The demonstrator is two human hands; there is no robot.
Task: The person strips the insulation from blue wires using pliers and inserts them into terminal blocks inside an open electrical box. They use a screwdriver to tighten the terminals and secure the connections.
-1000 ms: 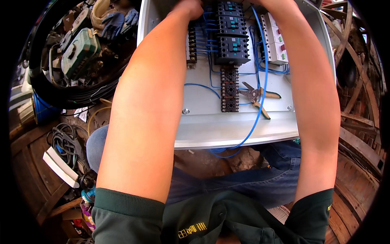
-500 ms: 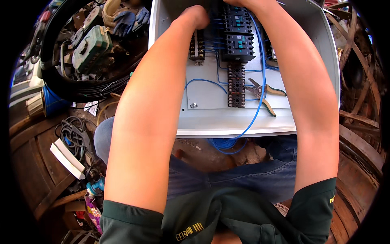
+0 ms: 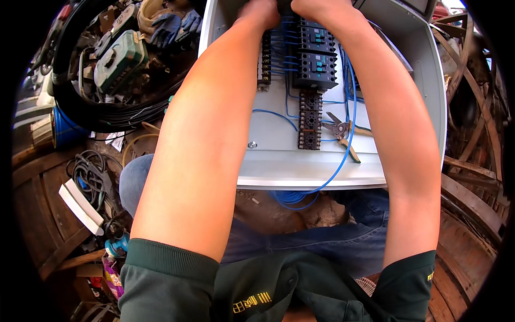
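Observation:
My left hand (image 3: pixel 259 12) and my right hand (image 3: pixel 307 9) are close together at the top of a pale metal electrical box (image 3: pixel 314 174). The left hand's fingers are blurred and hidden. The right hand's fingers are curled, their grip hidden. Below the hands are black contactors (image 3: pixel 314 70) with blue wires (image 3: pixel 279 51), a terminal strip (image 3: pixel 263 72) on the left and brown relay sockets (image 3: pixel 309 121). Wire cutters (image 3: pixel 339 131) lie open right of the sockets under a loop of blue wire. My right forearm covers most of the box's right side.
At left are a large coil of black cable (image 3: pixel 112 121), a green case (image 3: pixel 123 61), gloves (image 3: pixel 174 27), tangled cords (image 3: pixel 88 172) and a white strip (image 3: pixel 80 206). Curved wooden pieces (image 3: pixel 472 96) lie at right. A blue wire coil (image 3: pixel 289 199) hangs below the box.
My right hand has moved left toward my left hand and its curled fingers now show. My left hand has shifted slightly. The view of the box has shifted a little.

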